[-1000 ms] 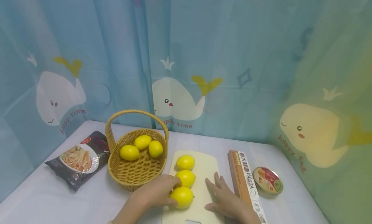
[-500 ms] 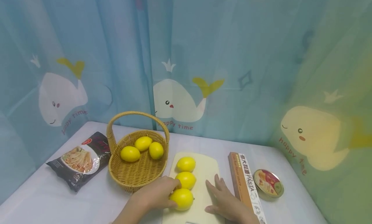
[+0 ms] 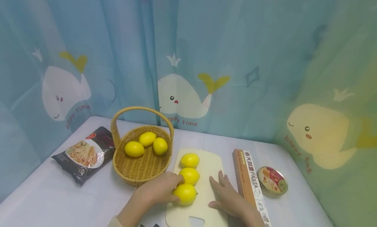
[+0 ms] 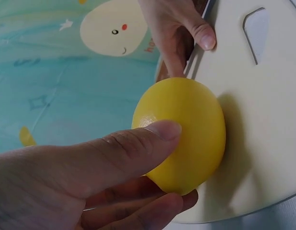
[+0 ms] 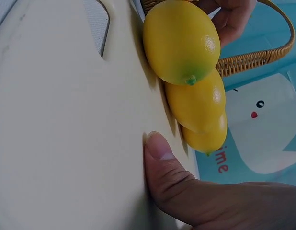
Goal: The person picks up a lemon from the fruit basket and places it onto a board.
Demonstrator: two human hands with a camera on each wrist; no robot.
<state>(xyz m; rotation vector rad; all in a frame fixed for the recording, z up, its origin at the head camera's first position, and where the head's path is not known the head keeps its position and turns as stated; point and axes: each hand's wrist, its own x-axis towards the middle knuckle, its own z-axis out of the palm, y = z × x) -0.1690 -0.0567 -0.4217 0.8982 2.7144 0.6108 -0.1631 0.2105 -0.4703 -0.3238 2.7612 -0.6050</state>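
Observation:
Three yellow lemons line up on a cream cutting board [image 3: 210, 161] in the head view. My left hand [image 3: 160, 189] comes from the left and pinches the nearest lemon [image 3: 186, 194]; the left wrist view shows the thumb pressed on its side and the fingers [image 4: 160, 211] behind it. The middle lemon [image 3: 189, 176] sits right behind, close to the left index finger, and the far lemon [image 3: 189, 160] is beyond that. My right hand [image 3: 228, 197] rests on the board's right side, fingers spread and holding nothing; its thumb [image 5: 162, 153] touches the board in the right wrist view.
A wicker basket [image 3: 141, 169] with a tall handle holds three lemons, left of the board. A black noodle bag [image 3: 85, 155] lies further left. A pasta box [image 3: 250, 181] and a round tin [image 3: 272, 181] are at the right. A curtain [image 3: 206, 34] hangs behind.
The head view has shifted slightly, and a small dark thing now shows at its bottom edge. Both hands and the lemons keep their places.

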